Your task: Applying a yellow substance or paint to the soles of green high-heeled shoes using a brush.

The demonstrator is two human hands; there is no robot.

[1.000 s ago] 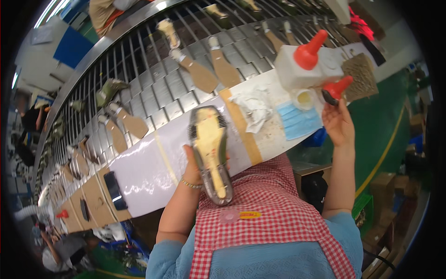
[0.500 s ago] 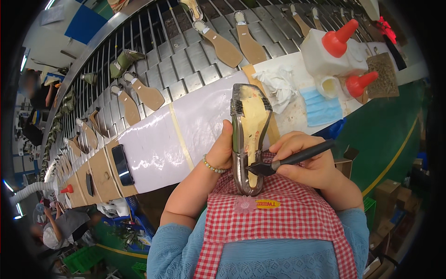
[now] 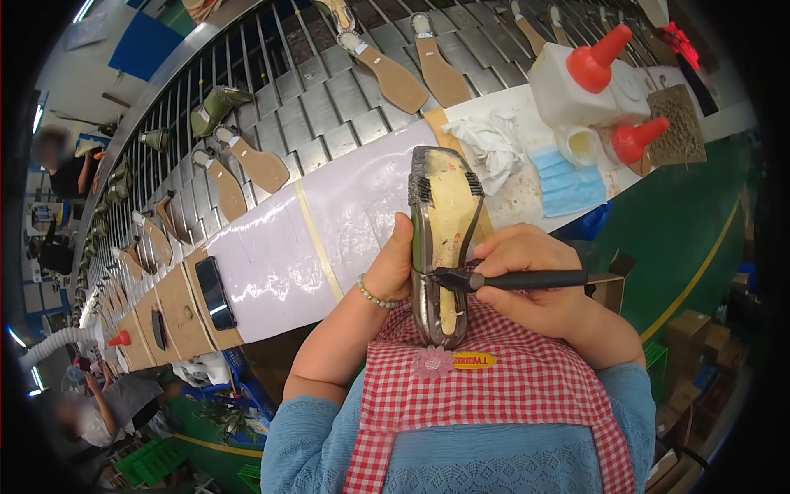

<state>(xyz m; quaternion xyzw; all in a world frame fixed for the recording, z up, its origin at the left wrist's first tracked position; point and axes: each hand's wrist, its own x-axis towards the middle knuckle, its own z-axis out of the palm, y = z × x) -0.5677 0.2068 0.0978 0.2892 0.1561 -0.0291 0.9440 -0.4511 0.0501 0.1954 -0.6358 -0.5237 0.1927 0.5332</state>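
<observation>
**A:** What does the left hand have?

**B:** It is closed around a shoe upper on its last, turned sole-side up, thumb pressed along the near edge. The yellowish bottom faces the camera, toe pointing away toward the bench, heel down against a red-checked apron. A beaded bracelet circles the wrist.

**A:** And the right hand?

**B:** Fingers curled tight on a black-handled brush, held crosswise, its tip touching the sole near the waist of the shoe.

**A:** Where does the shoe sit relative to the bench?

**B:** Raised in front of the chest, above the near edge of a white-covered worktable, not resting on it.

**A:** What lies on that table?

**B:** At the far right, two white glue bottles with red nozzles, a small open pot, a blue face mask and a crumpled white cloth. At the left, a dark phone. Beyond, a slatted conveyor carries tan insoles and more shoe parts.
</observation>
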